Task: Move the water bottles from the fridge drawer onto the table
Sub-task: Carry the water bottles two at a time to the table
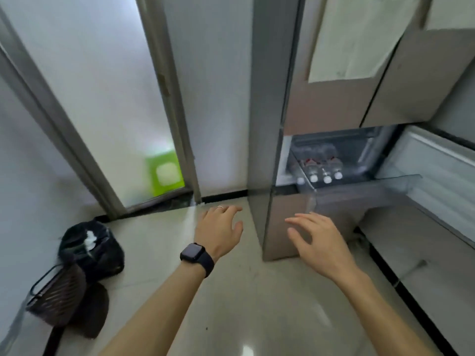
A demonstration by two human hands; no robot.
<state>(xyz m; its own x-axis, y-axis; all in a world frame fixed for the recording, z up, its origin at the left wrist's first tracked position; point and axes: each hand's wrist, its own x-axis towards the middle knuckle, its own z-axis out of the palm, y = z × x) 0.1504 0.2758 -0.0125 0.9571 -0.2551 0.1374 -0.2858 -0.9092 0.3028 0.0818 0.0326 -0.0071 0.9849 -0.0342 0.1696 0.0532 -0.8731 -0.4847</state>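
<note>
Logged nearest the lens: left hand (221, 227), watch (196, 255) on wrist, fingers spread and loose, nothing held; right hand (318, 237) likewise spread and empty. Placed both above the floor (231, 304), short of the fridge (334, 98).

Listed from left: dark bags (90, 247) slumped on floor; green box (165, 176) behind frosted glass (115, 98); fridge with lower door (437, 163) swung open at right.

Found water bottles (325, 173) lying in the fridge drawer (308, 199), 4 white caps showing, packed side by side, well apart from both hands. Saw no table.

Judged risks:
- slip from a 1-handed grab, if cold and damp;
- neighbours dragged out of the tight row;
- knock against the open door;
- bags underfoot on a leftward turn.
</note>
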